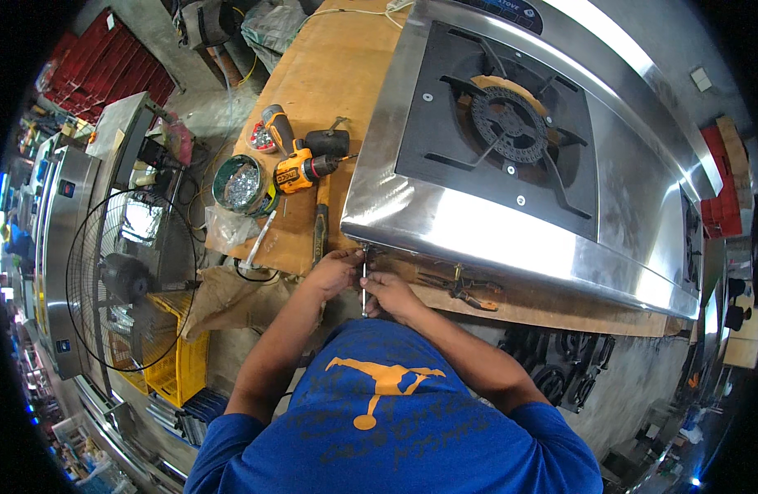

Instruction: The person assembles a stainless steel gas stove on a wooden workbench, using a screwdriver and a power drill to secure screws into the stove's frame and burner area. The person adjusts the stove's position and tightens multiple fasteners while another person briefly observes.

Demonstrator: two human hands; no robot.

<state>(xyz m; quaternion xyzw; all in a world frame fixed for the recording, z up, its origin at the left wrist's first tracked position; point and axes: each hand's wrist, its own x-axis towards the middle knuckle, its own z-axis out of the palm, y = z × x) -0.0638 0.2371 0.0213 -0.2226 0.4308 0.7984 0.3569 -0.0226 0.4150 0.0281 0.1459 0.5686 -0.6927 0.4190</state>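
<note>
A slim shiny metal rod (364,284) stands out from beneath the near left corner of the stainless steel gas stove (478,216). My right hand (390,295) is closed around its lower part. Its kind I cannot make out. My left hand (338,272) is closed at the rod's upper end, right by the stove's edge, and whatever its fingertips pinch is hidden. Just right of my hands, a pair of pliers (465,290) with dark and orange handles lies at the bench edge under the stove's front.
On the wooden bench (313,74) are an orange cordless drill (295,171), a black-headed mallet (326,142), a tin of small metal fasteners (241,183), and a plastic bag (229,229). A caged fan (128,278) and yellow crate (175,370) stand at left.
</note>
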